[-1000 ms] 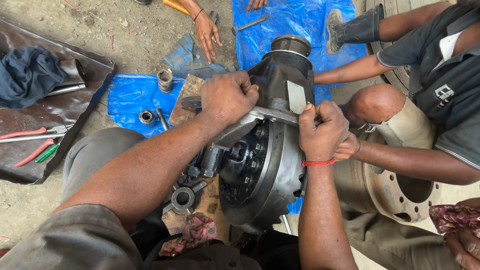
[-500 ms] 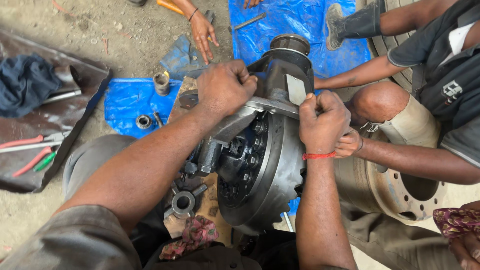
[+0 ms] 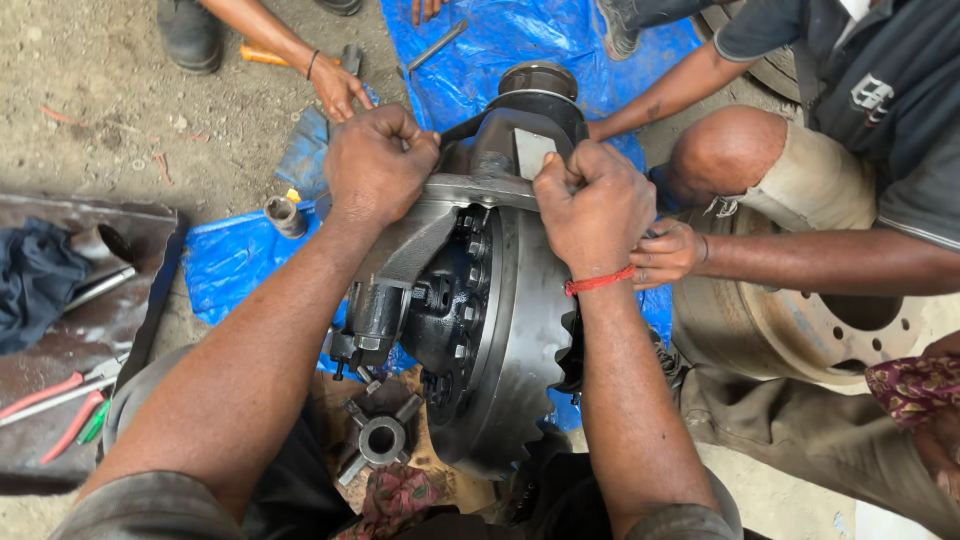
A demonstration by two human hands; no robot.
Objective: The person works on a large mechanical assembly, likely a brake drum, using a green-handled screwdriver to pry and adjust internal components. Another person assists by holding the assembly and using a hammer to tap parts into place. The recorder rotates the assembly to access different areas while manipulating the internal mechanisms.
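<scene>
A heavy dark differential assembly (image 3: pixel 490 300) with a large ring gear stands on the blue tarp (image 3: pixel 235 262) in front of me. My left hand (image 3: pixel 375 165) is clenched on the left side of its housing flange. My right hand (image 3: pixel 595 205), with a red band at the wrist, is clenched on the right side of the same flange. A co-worker's hand (image 3: pixel 668 252) touches the assembly just right of my right hand. A second person's hand (image 3: pixel 340 88) rests on the ground behind my left hand.
A cross-shaped spider piece (image 3: pixel 380 438) lies on cardboard near my knees. A small metal sleeve (image 3: pixel 283 214) sits on the tarp. Red-handled pliers (image 3: pixel 60 400) and a dark cloth (image 3: pixel 45 280) lie on a metal sheet at left. A wheel hub (image 3: pixel 800 320) is at right.
My view has shifted closer over the assembly. Both hands keep their grip on the flange; the assembly looks more upright, with the ring gear turned further toward me.
</scene>
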